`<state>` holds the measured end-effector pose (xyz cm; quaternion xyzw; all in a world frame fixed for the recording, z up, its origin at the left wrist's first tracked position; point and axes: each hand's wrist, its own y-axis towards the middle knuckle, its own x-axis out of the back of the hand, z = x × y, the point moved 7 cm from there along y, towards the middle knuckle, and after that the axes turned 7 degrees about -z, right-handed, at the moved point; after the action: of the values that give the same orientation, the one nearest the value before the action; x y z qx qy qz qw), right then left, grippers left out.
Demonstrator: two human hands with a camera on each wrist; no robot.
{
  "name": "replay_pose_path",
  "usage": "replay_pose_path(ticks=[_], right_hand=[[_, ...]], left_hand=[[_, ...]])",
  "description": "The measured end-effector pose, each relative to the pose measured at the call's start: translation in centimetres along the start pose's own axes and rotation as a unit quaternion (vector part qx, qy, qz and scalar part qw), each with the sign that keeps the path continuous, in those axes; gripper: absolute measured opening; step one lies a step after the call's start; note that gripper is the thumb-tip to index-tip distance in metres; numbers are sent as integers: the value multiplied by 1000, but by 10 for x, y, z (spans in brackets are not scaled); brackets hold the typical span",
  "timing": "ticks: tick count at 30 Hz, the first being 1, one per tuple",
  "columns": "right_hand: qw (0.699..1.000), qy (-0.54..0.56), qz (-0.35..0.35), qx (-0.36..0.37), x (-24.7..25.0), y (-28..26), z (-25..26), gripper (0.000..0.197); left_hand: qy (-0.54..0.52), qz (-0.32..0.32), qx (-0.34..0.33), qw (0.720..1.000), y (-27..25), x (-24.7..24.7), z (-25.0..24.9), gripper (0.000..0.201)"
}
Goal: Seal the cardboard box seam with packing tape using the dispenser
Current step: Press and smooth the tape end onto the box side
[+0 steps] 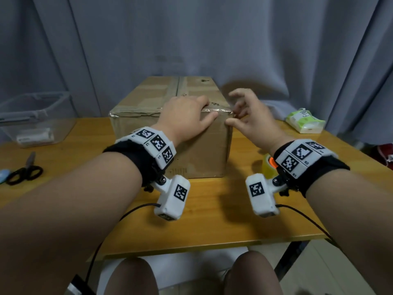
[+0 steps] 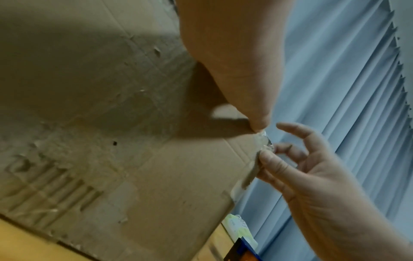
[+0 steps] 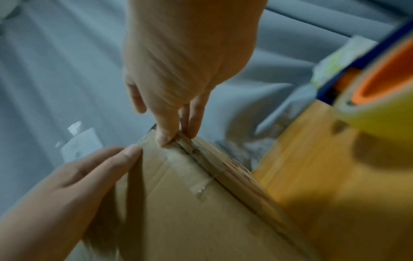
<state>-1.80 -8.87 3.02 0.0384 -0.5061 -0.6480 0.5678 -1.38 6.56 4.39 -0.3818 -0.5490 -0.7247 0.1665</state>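
The cardboard box (image 1: 197,152) stands mid-table, an old taped seam running along its top. Clear packing tape (image 1: 220,111) shines along the front top edge toward the near right corner; its wrinkled end (image 2: 266,141) shows there. My left hand (image 1: 191,116) lies over that edge, fingers flat on top, thumb (image 2: 257,121) pressing the front face. My right hand (image 1: 232,118) pinches the taped corner, thumb on the front face and fingers (image 3: 193,123) on the side. The tape dispenser (image 1: 268,168), a yellowish roll on an orange core, sits on the table behind my right wrist, untouched.
Black scissors (image 1: 24,173) lie at the left of the wooden table (image 1: 212,222). A clear plastic bin (image 1: 34,118) stands at the back left, a green-white tissue pack (image 1: 305,121) at the back right. Grey curtains hang close behind the box.
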Motion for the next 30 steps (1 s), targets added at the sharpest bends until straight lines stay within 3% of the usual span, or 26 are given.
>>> replay_pose_path(ticks=[4, 6, 10, 14, 17, 20, 22, 24, 27, 30], right_hand=[[990, 123, -15, -67, -22, -17, -20, 46], [982, 155, 15, -106, -38, -25, -30, 65], [983, 92, 113, -113, -54, -40, -41, 107], [988, 58, 117, -78, -39, -25, -33, 118], [989, 92, 87, -75, -22, 2, -21, 87], [996, -65, 58, 6, -12, 21, -5, 52], [992, -110, 48, 46, -17, 20, 0, 43], [996, -75, 34, 34, -28, 11, 0, 38], [998, -27, -53, 8, -31, 0, 3, 32], [997, -22, -67, -19, -29, -4, 4, 32]], left_hand=[[3, -23, -5, 1000, -4, 1, -1, 47], [2, -30, -3, 1000, -6, 2, -2, 47], [3, -34, 0, 999, -7, 5, -3, 47], [13, -30, -2, 999, -8, 4, -3, 48], [17, -33, -13, 999, -7, 6, -3, 48], [16, -31, -35, 999, -6, 5, -6, 51], [30, -34, -44, 998, -5, 1, -8, 58], [52, -41, -48, 997, -7, -3, -9, 55], [103, -47, -70, 991, -10, -2, -6, 48], [75, 7, -51, 996, -18, 6, 10, 52]])
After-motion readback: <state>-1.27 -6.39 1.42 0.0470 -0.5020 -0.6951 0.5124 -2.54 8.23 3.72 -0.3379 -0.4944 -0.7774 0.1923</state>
